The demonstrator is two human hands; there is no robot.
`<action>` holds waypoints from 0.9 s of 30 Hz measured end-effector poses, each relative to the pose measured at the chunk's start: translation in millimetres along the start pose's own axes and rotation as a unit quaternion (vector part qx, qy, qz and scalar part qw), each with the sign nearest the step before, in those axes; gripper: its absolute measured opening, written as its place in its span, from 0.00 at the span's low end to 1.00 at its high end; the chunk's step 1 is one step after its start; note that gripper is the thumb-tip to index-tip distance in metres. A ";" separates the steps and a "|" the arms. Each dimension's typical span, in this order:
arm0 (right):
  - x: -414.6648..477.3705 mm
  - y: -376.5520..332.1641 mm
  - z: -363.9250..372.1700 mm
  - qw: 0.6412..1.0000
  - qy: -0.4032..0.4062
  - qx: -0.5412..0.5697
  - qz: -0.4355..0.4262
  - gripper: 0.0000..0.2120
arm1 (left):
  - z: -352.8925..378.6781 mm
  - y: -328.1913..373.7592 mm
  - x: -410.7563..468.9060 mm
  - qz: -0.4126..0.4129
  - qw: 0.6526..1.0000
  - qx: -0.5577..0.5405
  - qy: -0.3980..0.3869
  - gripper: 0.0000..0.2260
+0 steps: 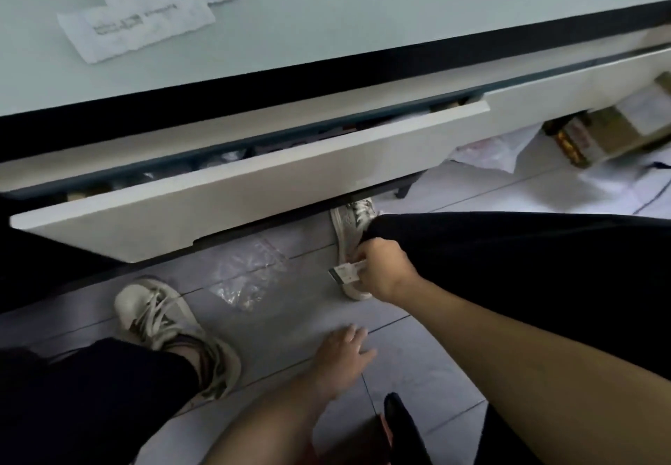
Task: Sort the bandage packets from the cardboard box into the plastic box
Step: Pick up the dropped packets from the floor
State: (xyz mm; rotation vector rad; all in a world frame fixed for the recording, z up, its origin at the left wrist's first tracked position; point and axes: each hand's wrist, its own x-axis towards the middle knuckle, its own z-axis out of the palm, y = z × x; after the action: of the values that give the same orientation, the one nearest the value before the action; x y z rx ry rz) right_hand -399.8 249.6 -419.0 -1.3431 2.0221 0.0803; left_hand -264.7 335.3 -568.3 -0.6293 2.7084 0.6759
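Held a thin stack of packets in the right hand, with fingers curled around one end, low near the floor. Held it just beside the right shoe, at the hem of the dark trouser leg; could not tell if touching the shoe or not. Spread the left hand lower in the view, with fingers straight, a little apart, and nothing in them; could not tell if resting on the tiles or just above them. Held both hands apart, the left one nearer to the camera. Saw a clear plastic bag flat on the tiles between the two shoes, and the left shoe well to the left. Above, saw a white drawer partly open under the table, with dark blurred things inside, impossible to name. On the table top, at the far left, saw loose packets, white with dark print, overlapping each other. Under the table at the far right, saw a brown box near crumpled white plastic.
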 end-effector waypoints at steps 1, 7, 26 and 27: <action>2.0 4.8 0.8 1.000 0.000 0.013 0.003 0.12 | 2.0 3.7 9.5 -0.006 1.000 0.003 0.000 0.20; 9.3 18.1 -10.0 0.993 0.002 0.114 0.040 0.02 | 5.8 14.2 35.9 -0.072 0.992 0.002 -0.106 0.14; -47.9 -45.6 -84.6 0.899 -0.160 0.403 0.056 0.11 | -264.8 -36.1 -46.6 -0.179 0.880 -0.434 0.070 0.12; -56.1 -50.0 -91.9 0.886 -0.172 0.427 0.050 0.09 | -275.1 -34.9 -53.1 -0.186 0.886 -0.413 0.095 0.12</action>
State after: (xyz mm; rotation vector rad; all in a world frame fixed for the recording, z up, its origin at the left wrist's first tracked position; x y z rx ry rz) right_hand -393.1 233.1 -301.6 -0.6001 1.5152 -0.4506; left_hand -246.2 188.5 -327.9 -1.4153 2.2379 1.7351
